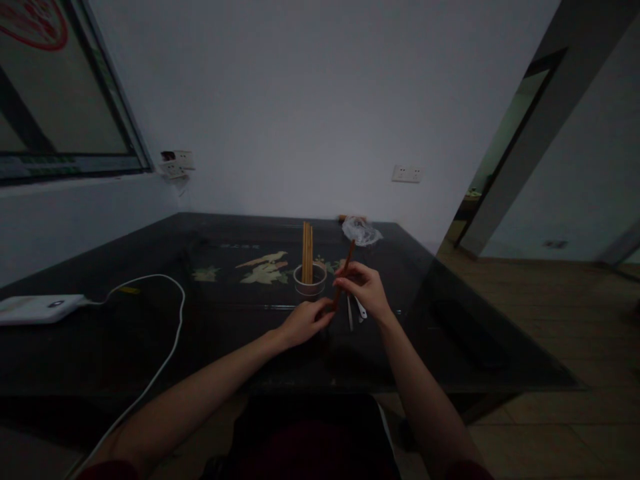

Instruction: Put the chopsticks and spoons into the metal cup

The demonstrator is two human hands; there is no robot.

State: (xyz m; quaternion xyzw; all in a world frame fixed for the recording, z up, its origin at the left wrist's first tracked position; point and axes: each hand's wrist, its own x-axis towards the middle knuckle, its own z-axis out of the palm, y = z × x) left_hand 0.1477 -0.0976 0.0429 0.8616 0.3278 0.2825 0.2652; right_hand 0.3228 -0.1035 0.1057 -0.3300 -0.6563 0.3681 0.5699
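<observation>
My right hand (364, 287) pinches reddish-brown chopsticks (349, 257) tilted upward; whether there is one or a pair I cannot tell. Around their lower end my left hand (307, 322) has its fingers closed. Just beyond my hands stands a small round cup (310, 285) with a pale rim. Several lighter wooden chopsticks (307, 252) rise upright from it. Below my right hand, a white-handled utensil (361, 309) and a thin metal utensil (350, 315) lie on the table, partly hidden.
The dark glossy table (225, 360) has a bird-and-flower pattern. Crumpled clear plastic (361, 231) lies near the wall. A white power bank (43, 310) with a white cable (181, 313) sits at left. A dark oblong object (470, 333) lies at right.
</observation>
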